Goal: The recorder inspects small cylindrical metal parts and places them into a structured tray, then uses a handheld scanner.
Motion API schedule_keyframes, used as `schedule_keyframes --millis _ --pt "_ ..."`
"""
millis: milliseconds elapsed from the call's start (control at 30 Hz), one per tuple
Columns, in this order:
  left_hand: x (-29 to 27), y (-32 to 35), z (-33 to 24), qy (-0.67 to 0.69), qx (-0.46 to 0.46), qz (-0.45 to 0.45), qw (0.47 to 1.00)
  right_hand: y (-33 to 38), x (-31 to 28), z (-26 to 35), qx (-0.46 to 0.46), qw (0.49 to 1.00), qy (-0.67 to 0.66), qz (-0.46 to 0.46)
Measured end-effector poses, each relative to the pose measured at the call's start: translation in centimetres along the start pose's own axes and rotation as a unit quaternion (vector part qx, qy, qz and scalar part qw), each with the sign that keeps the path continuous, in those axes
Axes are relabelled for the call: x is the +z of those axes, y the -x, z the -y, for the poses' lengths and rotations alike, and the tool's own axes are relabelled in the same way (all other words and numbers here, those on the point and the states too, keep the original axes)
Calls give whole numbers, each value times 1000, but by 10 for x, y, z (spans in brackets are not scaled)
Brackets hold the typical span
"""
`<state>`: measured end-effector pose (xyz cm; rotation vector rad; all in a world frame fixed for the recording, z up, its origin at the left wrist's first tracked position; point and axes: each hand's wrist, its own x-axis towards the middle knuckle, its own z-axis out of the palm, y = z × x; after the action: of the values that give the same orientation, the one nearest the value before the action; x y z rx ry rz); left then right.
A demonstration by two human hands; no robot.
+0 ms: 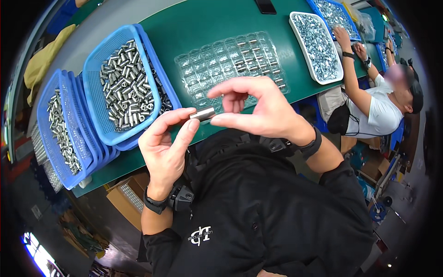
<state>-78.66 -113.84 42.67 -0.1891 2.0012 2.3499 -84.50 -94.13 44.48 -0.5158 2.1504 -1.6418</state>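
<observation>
Between the thumb and forefinger of my left hand (164,147) is a short shiny metal sleeve (203,113), held roughly level above the table's near edge. My right hand (263,108) is beside its other end, fingers spread and curved, the thumb tip close to the metal; whether it touches I cannot tell. Beyond my hands lies a clear plastic tray (207,67) with rows of pockets. Several pockets on its right side hold metal sleeves; part of its near edge is hidden by my right hand. Left of it, a blue basket (94,99) is heaped with similar metal sleeves.
More stacked blue baskets (46,134) of metal parts stand at the far left. A white tray (295,23) of small shiny parts sits on the green table (161,23) at right, near a blue tray (356,32) where a co-worker (378,106) reaches. A phone (265,6) lies at the back.
</observation>
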Motion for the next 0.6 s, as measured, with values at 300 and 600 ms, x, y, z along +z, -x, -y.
schedule_keyframes --millis 300,600 --pt "29 -18 -10 -58 42 33 997 7 -28 -14 92 954 -279 61" --pt "47 -31 -9 -77 49 45 995 6 -45 -23 110 943 -310 54"
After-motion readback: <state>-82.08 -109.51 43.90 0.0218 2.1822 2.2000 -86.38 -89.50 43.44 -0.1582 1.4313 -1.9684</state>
